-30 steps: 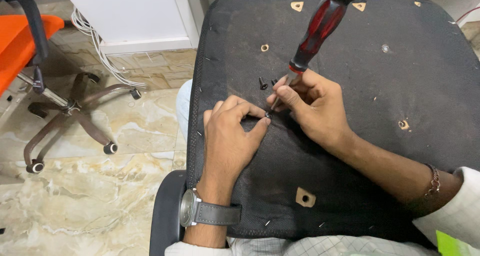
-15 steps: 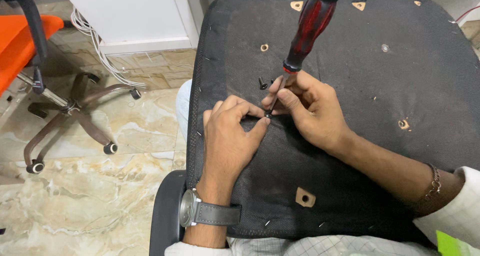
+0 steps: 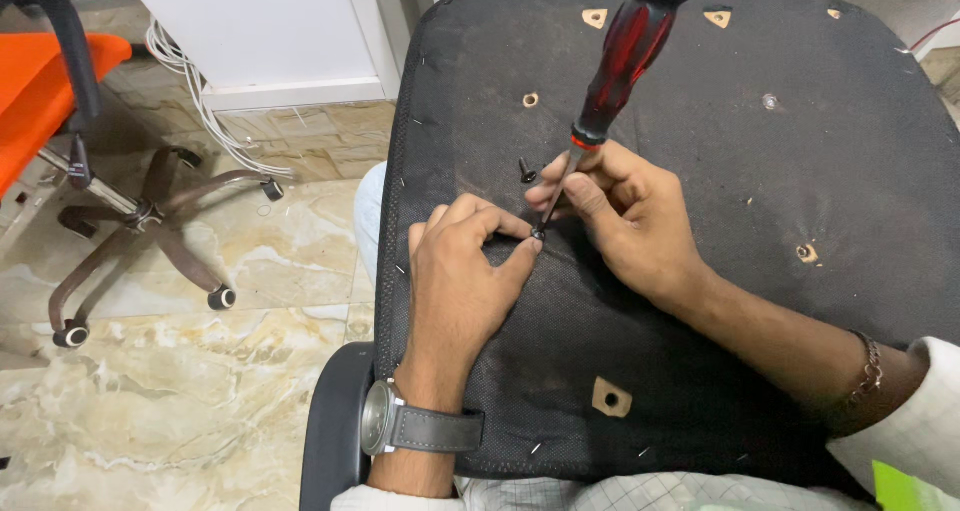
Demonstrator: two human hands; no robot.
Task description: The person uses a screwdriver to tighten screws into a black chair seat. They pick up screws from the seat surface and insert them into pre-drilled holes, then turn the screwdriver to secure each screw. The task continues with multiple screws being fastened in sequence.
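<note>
Right hand [image 3: 625, 221] is gripping the metal shaft of a red-and-black screwdriver [image 3: 622, 59], fingers curled tight, its tip sitting on a small screw [image 3: 538, 235]. Left hand [image 3: 462, 271] is pinching that screw between thumb and forefinger against the upturned black seat underside [image 3: 700, 351] (another loose screw [image 3: 525, 170] is lying near).

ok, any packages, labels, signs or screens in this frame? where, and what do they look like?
None in view.
Closest thing: watch on the left wrist, round grey case seen edge-on, dark strap; its face is turned away.
Green scrap at the bottom right corner, bright and plain; cannot tell what it is.
</note>
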